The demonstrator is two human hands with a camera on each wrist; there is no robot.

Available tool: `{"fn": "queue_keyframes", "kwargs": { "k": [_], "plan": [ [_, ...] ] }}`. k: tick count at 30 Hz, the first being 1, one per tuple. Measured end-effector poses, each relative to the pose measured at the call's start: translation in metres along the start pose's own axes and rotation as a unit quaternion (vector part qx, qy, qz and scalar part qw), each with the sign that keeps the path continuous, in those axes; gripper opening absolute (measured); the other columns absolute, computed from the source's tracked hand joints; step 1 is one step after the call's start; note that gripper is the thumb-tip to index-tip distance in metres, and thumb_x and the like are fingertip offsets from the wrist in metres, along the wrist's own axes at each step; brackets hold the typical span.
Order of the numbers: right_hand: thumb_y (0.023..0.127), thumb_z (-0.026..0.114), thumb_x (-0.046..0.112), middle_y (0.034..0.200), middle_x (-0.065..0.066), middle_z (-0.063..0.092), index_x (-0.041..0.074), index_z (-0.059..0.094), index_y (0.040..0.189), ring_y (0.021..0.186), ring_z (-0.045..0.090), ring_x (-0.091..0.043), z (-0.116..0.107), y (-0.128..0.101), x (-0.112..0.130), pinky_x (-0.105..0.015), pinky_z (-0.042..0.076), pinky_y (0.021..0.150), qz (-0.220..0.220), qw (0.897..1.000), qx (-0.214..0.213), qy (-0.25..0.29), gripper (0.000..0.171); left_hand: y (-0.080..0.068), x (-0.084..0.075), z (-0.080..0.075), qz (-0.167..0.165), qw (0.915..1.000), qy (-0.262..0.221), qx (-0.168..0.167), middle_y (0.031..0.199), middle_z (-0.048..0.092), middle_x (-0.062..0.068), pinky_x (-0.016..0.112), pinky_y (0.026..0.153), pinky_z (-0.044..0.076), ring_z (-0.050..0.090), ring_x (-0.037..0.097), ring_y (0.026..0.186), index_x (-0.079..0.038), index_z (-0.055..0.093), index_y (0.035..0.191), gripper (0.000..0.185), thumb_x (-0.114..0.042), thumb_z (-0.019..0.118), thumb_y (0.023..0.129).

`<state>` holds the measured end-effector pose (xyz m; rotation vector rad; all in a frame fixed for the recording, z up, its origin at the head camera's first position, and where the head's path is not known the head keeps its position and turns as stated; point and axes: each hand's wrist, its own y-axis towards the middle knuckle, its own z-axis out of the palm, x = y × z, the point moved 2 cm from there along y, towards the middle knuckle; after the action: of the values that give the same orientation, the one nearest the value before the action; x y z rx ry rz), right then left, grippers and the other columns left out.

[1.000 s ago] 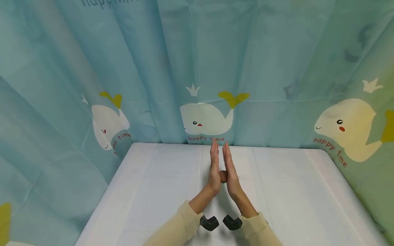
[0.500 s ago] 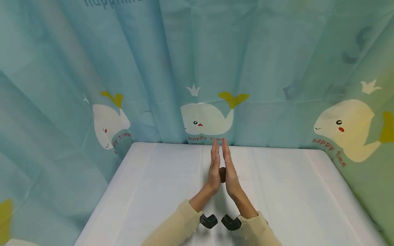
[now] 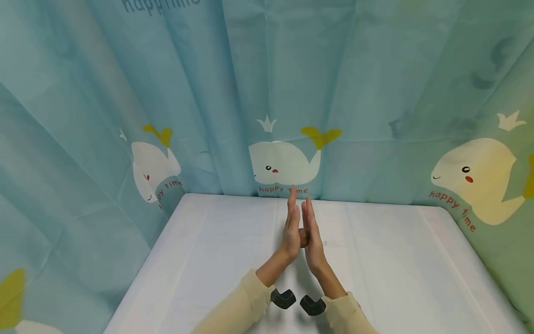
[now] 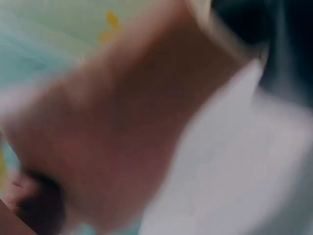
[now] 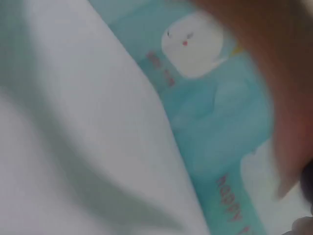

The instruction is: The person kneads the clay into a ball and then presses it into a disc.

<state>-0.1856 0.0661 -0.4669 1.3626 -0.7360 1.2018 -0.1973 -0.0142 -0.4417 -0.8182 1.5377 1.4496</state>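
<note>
A small, roundish brown lump (image 3: 304,237) sits between my two palms in the head view, low between the hands. My left hand (image 3: 291,232) presses it from the left with its fingers pointing up and away. From the right my right hand (image 3: 314,242) presses it, fingers likewise extended. The left fingertips reach farther than the right ones. In the left wrist view the lump (image 4: 46,208) is dark and blurred beside the palm. Only a dark edge of it shows at the border of the right wrist view. Its material cannot be told.
Below the hands is a white-covered table (image 3: 225,232). Behind it hangs a blue-green curtain (image 3: 375,162) with whale prints. Black curved pieces (image 3: 283,299) stick out at both wrists, close to each other.
My palms slide against each other: the right hand went forward, then back, while the left now reaches farther. The lump stays between them, its visible outline changing slightly. The head view shifted a little.
</note>
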Motion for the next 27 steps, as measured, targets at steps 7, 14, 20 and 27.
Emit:
{"fn": "queue_keyframes", "kwargs": {
  "k": [7,14,20,27],
  "plan": [
    [0.113,0.008,0.035,0.172,0.009,0.002,0.025,0.005,0.167,0.157,-0.003,-0.012,0.006,0.001,0.014,-0.052,0.0,0.122,-0.037,0.998,-0.021,-0.039,0.055,-0.002,0.016,-0.004,-0.029,0.9995,-0.011,-0.004,0.173,0.002,0.0,0.055,0.124,0.004,0.001,0.02,0.158,-0.019,0.004,0.167,0.059,-0.03,0.02,0.111],
    [0.113,0.009,0.038,0.172,0.009,0.002,0.03,0.005,0.166,0.157,0.0,-0.012,-0.02,0.017,0.011,-0.054,-0.002,0.123,-0.024,0.998,-0.023,-0.056,0.055,-0.022,0.018,0.013,-0.055,0.9968,-0.05,0.029,0.173,-0.002,0.003,0.052,0.123,0.01,0.016,0.019,0.154,-0.019,0.001,0.167,0.06,-0.033,0.018,0.111],
    [0.113,0.005,0.037,0.172,0.006,0.002,0.03,0.0,0.166,0.158,-0.001,-0.016,-0.021,0.014,-0.003,-0.04,0.003,0.124,-0.011,1.0,0.017,-0.005,0.054,-0.015,0.01,0.014,-0.049,0.9976,-0.048,0.004,0.173,0.0,0.004,0.055,0.123,0.002,0.0,0.019,0.157,-0.017,0.003,0.167,0.058,-0.033,0.014,0.112],
    [0.112,0.008,0.039,0.172,0.006,0.005,0.028,0.003,0.167,0.157,-0.001,-0.017,-0.006,-0.001,0.001,-0.041,0.008,0.122,-0.034,0.999,0.005,-0.01,0.056,0.006,0.011,0.005,-0.025,0.9993,-0.012,-0.027,0.173,0.006,0.004,0.055,0.124,0.005,0.003,0.023,0.158,-0.016,0.009,0.167,0.058,-0.032,0.017,0.112]
  ]
}}
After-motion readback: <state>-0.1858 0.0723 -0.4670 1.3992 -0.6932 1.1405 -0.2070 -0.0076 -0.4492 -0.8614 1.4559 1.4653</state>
